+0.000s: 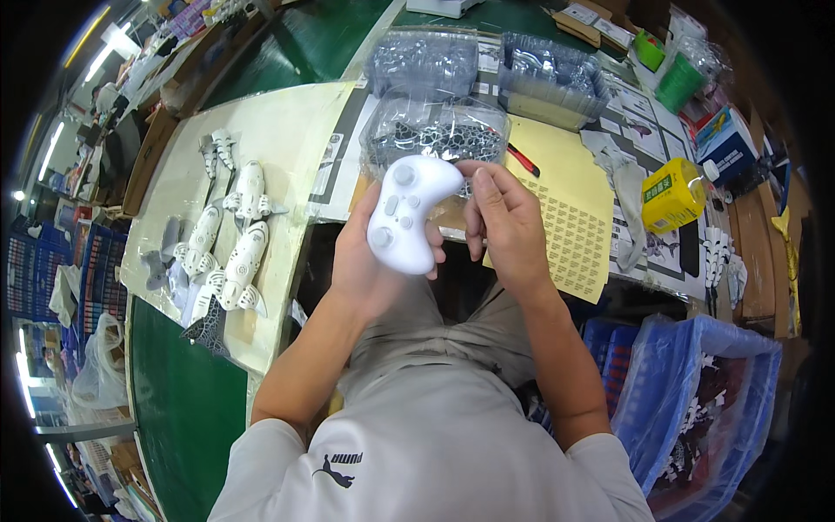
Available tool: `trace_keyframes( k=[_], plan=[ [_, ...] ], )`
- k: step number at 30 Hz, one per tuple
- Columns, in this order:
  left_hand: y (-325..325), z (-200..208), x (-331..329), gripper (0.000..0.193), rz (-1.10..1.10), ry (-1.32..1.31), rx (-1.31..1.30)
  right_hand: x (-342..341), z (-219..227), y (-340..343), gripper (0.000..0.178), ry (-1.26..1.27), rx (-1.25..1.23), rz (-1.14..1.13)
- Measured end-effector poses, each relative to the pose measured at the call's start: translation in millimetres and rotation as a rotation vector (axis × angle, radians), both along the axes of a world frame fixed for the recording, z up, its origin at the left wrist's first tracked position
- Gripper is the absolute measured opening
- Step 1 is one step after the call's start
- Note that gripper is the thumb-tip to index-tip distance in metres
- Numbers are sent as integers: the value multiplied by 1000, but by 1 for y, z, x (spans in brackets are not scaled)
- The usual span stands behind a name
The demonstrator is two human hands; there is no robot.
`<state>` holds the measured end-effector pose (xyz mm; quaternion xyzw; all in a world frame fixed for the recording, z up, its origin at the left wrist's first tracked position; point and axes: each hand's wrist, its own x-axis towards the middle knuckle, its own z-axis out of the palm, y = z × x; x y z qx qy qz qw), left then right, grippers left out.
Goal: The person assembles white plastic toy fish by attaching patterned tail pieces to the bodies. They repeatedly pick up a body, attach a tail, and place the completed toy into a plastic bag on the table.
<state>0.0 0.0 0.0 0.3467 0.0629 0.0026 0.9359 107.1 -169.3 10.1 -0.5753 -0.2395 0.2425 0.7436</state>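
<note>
A white game controller (407, 252) with two small sticks and several buttons is held up in front of my body, tilted on its end. My left hand (352, 261) wraps round it from below and from the left, and its fingertips show past the lower right edge. My right hand (511, 222) is at the controller's upper right end. Its index finger meets that end, and the thumb presses towards the index finger. Whether a small thing lies in that pinch is hidden.
Several white fish-shaped toys (247, 265) lie on the board at left. Bagged patterned parts (435, 139) and stacked clear plastic trays (557, 78) stand ahead. Right are yellow label sheets (570, 235), a red cutter (523, 159), a yellow bottle (672, 197) and a lined blue crate (648, 374).
</note>
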Motion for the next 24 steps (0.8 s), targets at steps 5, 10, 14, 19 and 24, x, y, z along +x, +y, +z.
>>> trace_keyframes(
  k=[5, 10, 14, 19, 24],
  plan=[
    [-1, 0, -1, 59, -20, 37, -87, -16, -7, 25, 38, -110, 3, -127],
    [5, -4, 2, 57, 74, 31, -141, -10, -10, 13, 34, 17, -36, -228],
    [-9, 5, 5, 53, 266, 116, -121, -41, -21, 14, 34, -372, -174, -157],
    [9, 52, 31, 50, 391, -78, 317, -34, -25, 2, 33, -77, -77, -227],
    [17, 85, 104, 67, 410, -154, 1556, 4, -26, -17, 28, -139, -34, -446]
  ],
)
